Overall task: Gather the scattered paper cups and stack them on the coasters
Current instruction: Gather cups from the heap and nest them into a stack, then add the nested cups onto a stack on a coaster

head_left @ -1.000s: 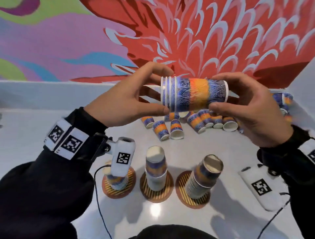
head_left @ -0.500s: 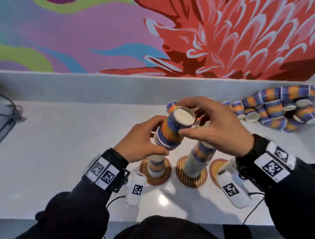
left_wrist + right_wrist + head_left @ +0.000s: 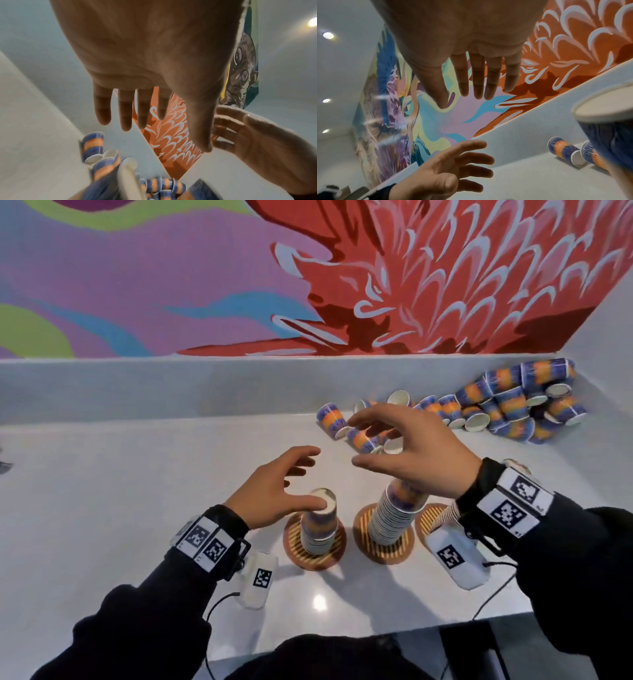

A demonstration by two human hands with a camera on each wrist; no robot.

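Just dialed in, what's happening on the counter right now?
A person is stacking paper cups on striped coasters. Both hands hold nothing: the left hand is spread, thumb at the top of the short stack, and the right hand hovers open above the taller stack. Many loose cups remain piled in the far right corner.

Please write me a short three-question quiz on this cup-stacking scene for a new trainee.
1. True or false: the left hand grips a cup.
2. Which stack is taller: the left stack or the middle stack?
3. Where do most loose cups lie: A) far right corner, B) far left, C) on the coasters?

Key: 1. False; both it and the right hand are open and hold nothing. 2. The middle stack. 3. A.
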